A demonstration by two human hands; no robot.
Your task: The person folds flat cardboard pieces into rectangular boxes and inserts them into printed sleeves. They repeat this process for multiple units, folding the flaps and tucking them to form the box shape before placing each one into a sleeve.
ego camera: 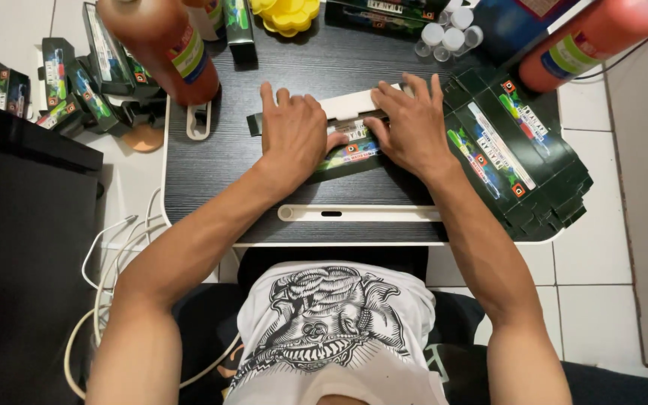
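Observation:
My left hand (292, 133) and my right hand (412, 124) both press down on a flat, unfolded dark green carton (348, 149) with a white inner flap, lying on the small black lap table (211, 172). The fingers of both hands spread over the carton's upper edge, thumbs meeting near its middle. A stack of the same flat green cartons (515, 154) lies fanned out just right of my right hand, hanging over the table's right side.
Two large orange-red bottles stand at the back: one on the left (163, 45), one on the right (590, 37). Folded green boxes (76, 86) pile up at far left. Small clear vials (448, 37) and a yellow dish (286, 13) sit at the back edge. White cables (106, 255) trail on the floor.

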